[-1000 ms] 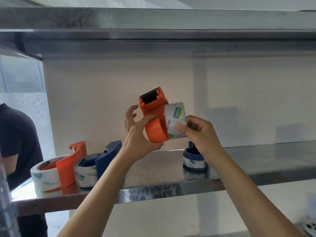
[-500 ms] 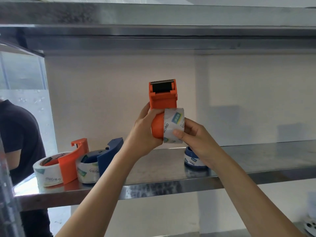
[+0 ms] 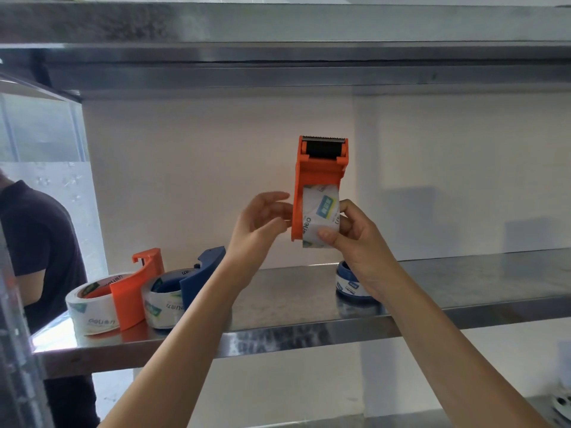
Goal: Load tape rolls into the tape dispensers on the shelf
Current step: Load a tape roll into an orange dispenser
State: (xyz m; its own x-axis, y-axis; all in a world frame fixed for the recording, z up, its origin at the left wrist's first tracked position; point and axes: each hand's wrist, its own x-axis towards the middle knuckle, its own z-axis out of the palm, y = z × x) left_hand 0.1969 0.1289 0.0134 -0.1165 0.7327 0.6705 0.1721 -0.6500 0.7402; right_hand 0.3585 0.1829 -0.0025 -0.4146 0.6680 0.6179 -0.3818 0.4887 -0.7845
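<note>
An orange tape dispenser (image 3: 318,177) is held upright above the steel shelf (image 3: 293,332), its toothed cutter at the top. A clear printed tape roll (image 3: 321,217) sits in its lower part. My right hand (image 3: 358,242) grips the roll from the right, thumb on its front face. My left hand (image 3: 259,223) hovers at the dispenser's left side with relaxed fingers; I cannot tell whether the fingertips touch it. On the shelf at the left lie another orange dispenser (image 3: 136,288) and a blue dispenser (image 3: 197,276), each with a roll in it.
A third blue dispenser (image 3: 349,285) with tape stands on the shelf behind my right wrist. An upper steel shelf (image 3: 278,60) runs close overhead. A person in a dark shirt (image 3: 34,242) stands at the left end. A white wall backs the shelf.
My left hand has let go of the orange dispenser and opened beside it. The dispenser has turned upright and shifted right, carried now by my right hand on the roll.
</note>
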